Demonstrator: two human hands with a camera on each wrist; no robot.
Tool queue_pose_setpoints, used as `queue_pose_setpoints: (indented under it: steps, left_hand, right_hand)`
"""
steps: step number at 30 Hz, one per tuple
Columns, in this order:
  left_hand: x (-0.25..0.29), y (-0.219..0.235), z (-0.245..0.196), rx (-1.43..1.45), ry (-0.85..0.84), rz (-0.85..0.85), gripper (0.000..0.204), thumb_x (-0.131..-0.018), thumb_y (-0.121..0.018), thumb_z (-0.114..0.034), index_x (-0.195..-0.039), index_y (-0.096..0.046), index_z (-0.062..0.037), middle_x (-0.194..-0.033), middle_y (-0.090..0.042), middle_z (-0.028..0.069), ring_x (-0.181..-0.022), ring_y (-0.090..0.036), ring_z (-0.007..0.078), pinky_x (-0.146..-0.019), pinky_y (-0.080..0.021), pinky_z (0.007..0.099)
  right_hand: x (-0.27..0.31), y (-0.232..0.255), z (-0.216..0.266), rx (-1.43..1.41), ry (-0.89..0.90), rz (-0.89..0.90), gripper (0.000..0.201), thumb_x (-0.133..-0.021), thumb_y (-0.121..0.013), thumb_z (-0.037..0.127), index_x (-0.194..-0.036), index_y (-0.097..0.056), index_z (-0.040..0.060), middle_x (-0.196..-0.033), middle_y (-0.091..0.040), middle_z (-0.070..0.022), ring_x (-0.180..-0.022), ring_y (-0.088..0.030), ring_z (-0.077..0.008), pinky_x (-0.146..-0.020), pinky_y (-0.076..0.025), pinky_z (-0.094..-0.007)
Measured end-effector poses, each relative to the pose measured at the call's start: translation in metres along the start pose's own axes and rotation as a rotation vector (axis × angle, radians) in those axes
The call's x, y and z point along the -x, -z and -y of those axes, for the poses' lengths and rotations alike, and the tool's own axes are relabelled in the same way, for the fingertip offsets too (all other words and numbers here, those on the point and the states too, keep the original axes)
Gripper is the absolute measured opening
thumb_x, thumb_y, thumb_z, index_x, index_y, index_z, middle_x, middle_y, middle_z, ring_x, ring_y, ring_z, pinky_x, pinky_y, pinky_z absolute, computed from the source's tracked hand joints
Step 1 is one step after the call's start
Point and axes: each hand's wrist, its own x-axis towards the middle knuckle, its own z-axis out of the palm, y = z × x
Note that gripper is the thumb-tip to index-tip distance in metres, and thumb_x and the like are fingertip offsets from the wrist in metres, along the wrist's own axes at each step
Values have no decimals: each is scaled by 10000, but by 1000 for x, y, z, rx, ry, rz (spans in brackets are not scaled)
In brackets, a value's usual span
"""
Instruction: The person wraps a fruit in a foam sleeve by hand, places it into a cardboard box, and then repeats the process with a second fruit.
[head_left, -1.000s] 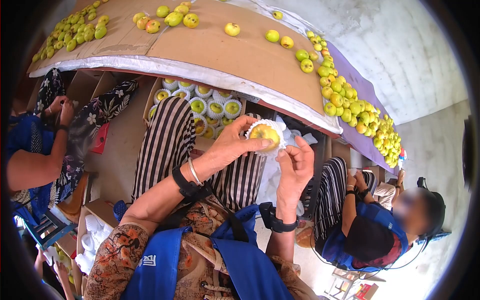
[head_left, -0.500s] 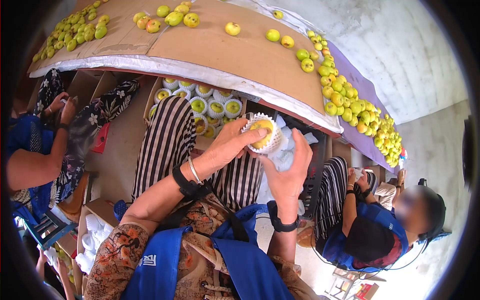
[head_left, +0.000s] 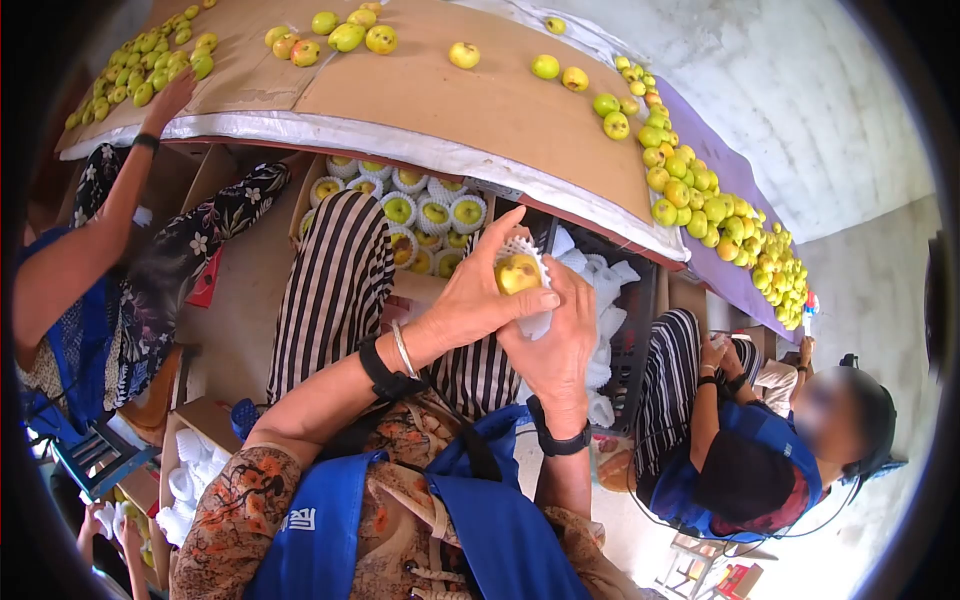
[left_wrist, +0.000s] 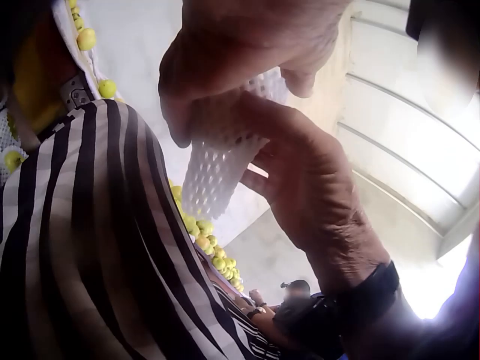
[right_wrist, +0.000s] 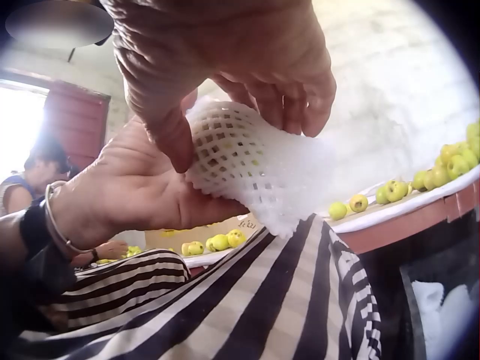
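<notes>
A yellow-green apple [head_left: 518,273] sits in a white foam net [right_wrist: 259,172] above the lap, its top face showing in the head view. My left hand [head_left: 472,290] holds it from the left, thumb across the apple's lower edge and index finger raised along the net. From the other side my right hand [head_left: 562,345] grips the net, fingers behind and thumb in front. Both wrist views show the net's loose end [left_wrist: 214,184] sticking out beyond the fingers, with the apple mostly hidden inside.
A box of netted apples [head_left: 430,215] stands beyond my knees. Foam nets [head_left: 600,370] fill a black crate [head_left: 632,350] at right. Loose apples [head_left: 740,225] lie on the cardboard-covered table [head_left: 480,120]. People sit on both sides, one [head_left: 110,230] reaching to apples at left.
My right hand has closed in around the net, which now covers more of the apple. Both hands sit slightly lower. The person at left has stretched an arm to the table.
</notes>
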Motion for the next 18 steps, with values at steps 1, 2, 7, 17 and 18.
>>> queue_pose_setpoints:
  steps: [1,2,7,17,18]
  left_hand:
    - [0,1,0,-40,-17,12,782,-899,-691,-424,-1473,-352,-15,-1365,-492,165,-1272,-476,226,-1077,-381,350]
    - [-2,3,0,-82,-33,26,740,-911,-679,-401,-1466,-373,-20,-1357,-504,157,-1263,-484,219,-1076,-382,348]
    - [0,8,3,204,62,43,627,-934,-638,-367,-1418,-445,-17,-1310,-539,138,-1202,-521,212,-1047,-401,346]
    - [1,3,-11,-69,-90,-4,532,-921,-664,-278,-1356,-498,-21,-1242,-553,99,-1137,-519,156,-989,-426,315]
    - [1,4,-7,-29,-63,-4,517,-917,-670,-268,-1341,-506,-21,-1249,-548,98,-1133,-519,154,-986,-427,313]
  right_hand:
    - [0,-1,0,0,3,2,680,-640,-762,115,-1274,-535,20,-1186,-579,-191,-1109,-551,-380,-959,-442,-474]
    - [-1,-1,1,1,5,2,682,-639,-762,115,-1276,-536,23,-1183,-580,-188,-1108,-551,-379,-958,-442,-473]
    - [-7,4,10,-8,-4,14,681,-639,-778,100,-1271,-542,16,-1178,-591,-184,-1099,-557,-372,-951,-451,-456]
    - [-7,2,7,-46,1,9,714,-641,-768,114,-1311,-529,54,-1203,-573,-164,-1116,-546,-362,-960,-437,-464]
    - [-7,0,7,-62,-5,3,709,-641,-766,111,-1307,-532,54,-1202,-575,-164,-1117,-547,-362,-964,-436,-463]
